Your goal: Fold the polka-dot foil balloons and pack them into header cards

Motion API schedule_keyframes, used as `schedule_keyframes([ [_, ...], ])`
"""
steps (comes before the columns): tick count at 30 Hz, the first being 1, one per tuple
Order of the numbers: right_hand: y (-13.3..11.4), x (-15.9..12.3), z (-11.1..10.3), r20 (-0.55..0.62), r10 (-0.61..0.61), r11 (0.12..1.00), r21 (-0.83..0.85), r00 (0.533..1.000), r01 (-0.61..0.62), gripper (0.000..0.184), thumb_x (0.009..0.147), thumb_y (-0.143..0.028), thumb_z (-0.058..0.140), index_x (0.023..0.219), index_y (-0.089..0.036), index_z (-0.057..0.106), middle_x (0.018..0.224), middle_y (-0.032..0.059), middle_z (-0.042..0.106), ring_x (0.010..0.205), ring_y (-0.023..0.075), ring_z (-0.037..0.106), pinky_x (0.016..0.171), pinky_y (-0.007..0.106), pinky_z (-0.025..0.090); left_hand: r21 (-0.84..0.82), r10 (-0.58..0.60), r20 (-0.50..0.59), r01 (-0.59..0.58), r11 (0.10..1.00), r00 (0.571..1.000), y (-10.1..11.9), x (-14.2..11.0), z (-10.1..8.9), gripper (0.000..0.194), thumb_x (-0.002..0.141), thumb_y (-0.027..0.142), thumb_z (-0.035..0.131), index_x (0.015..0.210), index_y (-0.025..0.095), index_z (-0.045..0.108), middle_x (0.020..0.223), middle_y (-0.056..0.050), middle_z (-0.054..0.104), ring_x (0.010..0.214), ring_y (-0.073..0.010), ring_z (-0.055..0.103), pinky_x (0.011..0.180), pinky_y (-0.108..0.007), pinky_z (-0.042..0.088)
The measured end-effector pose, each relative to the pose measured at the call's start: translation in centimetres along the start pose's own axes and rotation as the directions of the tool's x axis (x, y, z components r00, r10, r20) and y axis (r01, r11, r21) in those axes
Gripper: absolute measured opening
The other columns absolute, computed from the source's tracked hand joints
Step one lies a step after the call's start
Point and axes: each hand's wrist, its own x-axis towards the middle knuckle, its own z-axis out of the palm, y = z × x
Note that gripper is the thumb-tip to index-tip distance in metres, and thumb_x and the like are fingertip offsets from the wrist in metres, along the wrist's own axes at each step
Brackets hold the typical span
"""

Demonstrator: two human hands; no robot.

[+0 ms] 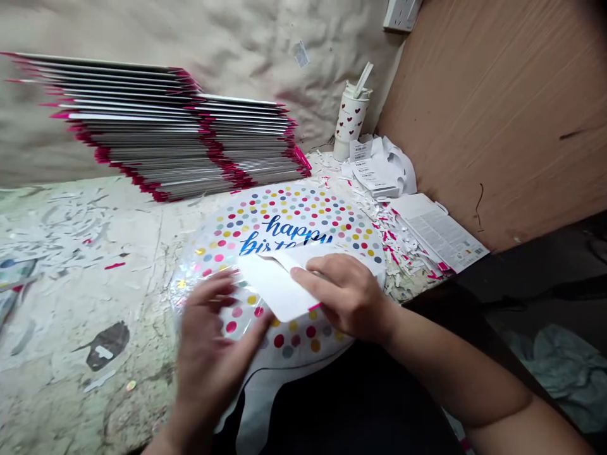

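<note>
Scuffed, paint-stained workbench (80,303) stretches before me, with a polka-dot foil balloon (284,221) printed "happy birthday" lying flat on it. My right hand (344,294) rests on a white paper sheet (272,284) on the balloon, fingers together, pressing rather than gripping. My left hand (213,354) is spread open beside the sheet, blurred; it seems to touch the balloon. Pink-edged flat packets (156,133) lean in stacks behind, near a heart-print tumbler (351,120).
</note>
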Motion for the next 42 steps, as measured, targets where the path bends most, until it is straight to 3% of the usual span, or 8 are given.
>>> schedule_keyframes([
  [3, 2.0, -0.4, 0.6, -0.076, -0.116, 0.979, 0.162, 0.990, 0.127, 0.030, 0.088, -0.017, 0.044, 0.114, -0.018, 0.058, 0.098, 0.0062, 0.064, 0.096, 0.0172, 0.056, 0.085, 0.034, 0.045, 0.347, 0.489, 0.095, -0.489, 0.800, 0.867, -1.9, 1.3, -2.2, 0.070, 0.072, 0.024, 0.067, 0.134, 0.026, 0.034, 0.145, -0.007, 0.030, 0.130, -0.0322, 0.032, 0.104, -0.048, 0.034],
  [9, 1.9, -5.9, 2.6, 0.131, -0.271, 0.958, -0.058, 0.954, 0.280, 0.024, 0.087, -0.013, 0.047, 0.107, -0.010, 0.059, 0.100, 0.0103, 0.066, 0.096, 0.0209, 0.058, 0.079, 0.034, 0.048, 0.308, 0.466, 0.685, -0.802, 0.511, 0.560, -5.6, -1.8, -0.2, 0.033, 0.086, 0.014, 0.041, 0.115, 0.016, 0.057, 0.116, -0.012, 0.063, 0.109, -0.0256, 0.057, 0.088, -0.037, 0.050],
  [13, 1.2, -8.0, 2.8, 0.191, -0.195, 0.980, 0.004, 0.962, 0.198, 0.019, 0.087, -0.011, 0.046, 0.097, -0.011, 0.061, 0.095, 0.0102, 0.067, 0.094, 0.0208, 0.059, 0.076, 0.033, 0.048, 0.295, 0.467, 0.668, -0.783, 0.548, 0.579, -5.6, -3.8, 1.3, 0.026, 0.085, 0.013, 0.043, 0.105, 0.013, 0.061, 0.117, -0.014, 0.062, 0.114, -0.0287, 0.053, 0.091, -0.041, 0.047],
  [20, 2.6, -4.0, 3.3, 0.427, 0.367, 0.881, 0.125, 0.826, -0.456, 0.017, 0.081, -0.023, 0.058, 0.097, -0.015, 0.058, 0.090, 0.0066, 0.063, 0.083, 0.0169, 0.058, 0.074, 0.030, 0.049, 0.472, 0.094, 0.526, -0.382, 0.795, 0.845, -4.1, -1.3, 3.4, 0.019, 0.086, 0.029, 0.047, 0.101, 0.019, 0.055, 0.083, -0.005, 0.065, 0.076, -0.0188, 0.061, 0.067, -0.031, 0.050],
  [26, 3.2, -2.7, 3.4, 0.610, 0.035, 0.990, 0.089, 0.792, -0.112, 0.043, 0.085, -0.028, 0.052, 0.126, -0.018, 0.049, 0.141, 0.0138, 0.037, 0.130, 0.0270, 0.033, 0.105, 0.043, 0.030, 0.505, 0.243, 0.563, -0.562, 0.655, 0.790, -5.5, -1.0, 1.9, 0.022, 0.084, 0.016, 0.041, 0.093, 0.018, 0.062, 0.109, -0.014, 0.058, 0.099, -0.0281, 0.053, 0.084, -0.045, 0.044],
  [31, 0.4, -1.9, 3.8, 0.751, 0.121, 0.990, -0.142, 0.649, -0.020, 0.061, 0.081, -0.019, 0.055, 0.138, -0.014, 0.032, 0.136, 0.0271, 0.037, 0.118, 0.0395, 0.046, 0.076, 0.049, 0.052, 0.391, -0.139, 0.405, -0.033, 0.920, 0.904, -4.3, -3.0, -2.0, 0.019, 0.079, 0.035, 0.055, 0.088, 0.020, 0.065, 0.092, -0.009, 0.064, 0.087, -0.0245, 0.058, 0.080, -0.038, 0.047],
  [36, -1.8, -1.4, 4.0, 0.481, -0.063, 0.946, -0.251, 0.874, 0.206, 0.035, 0.088, -0.011, 0.039, 0.117, -0.001, 0.055, 0.114, 0.0280, 0.058, 0.096, 0.0354, 0.063, 0.063, 0.045, 0.056, -0.087, -0.586, 0.751, 0.925, 0.371, 0.305, -1.0, -3.6, -0.6, 0.040, 0.079, 0.055, 0.051, 0.088, 0.018, 0.063, 0.071, -0.004, 0.064, 0.050, -0.0113, 0.056, 0.045, -0.021, 0.042],
  [42, -1.9, -1.8, 3.4, 0.101, -0.242, 0.924, -0.279, 0.965, 0.261, 0.028, 0.089, -0.015, 0.043, 0.102, -0.001, 0.063, 0.099, 0.0194, 0.068, 0.092, 0.0269, 0.066, 0.071, 0.035, 0.057, -0.352, -0.658, 0.590, 0.882, 0.313, 0.469, -1.3, -1.4, 1.9, 0.027, 0.067, 0.034, 0.073, 0.071, 0.009, 0.064, 0.059, -0.003, 0.062, 0.056, -0.0096, 0.059, 0.053, -0.016, 0.048],
])
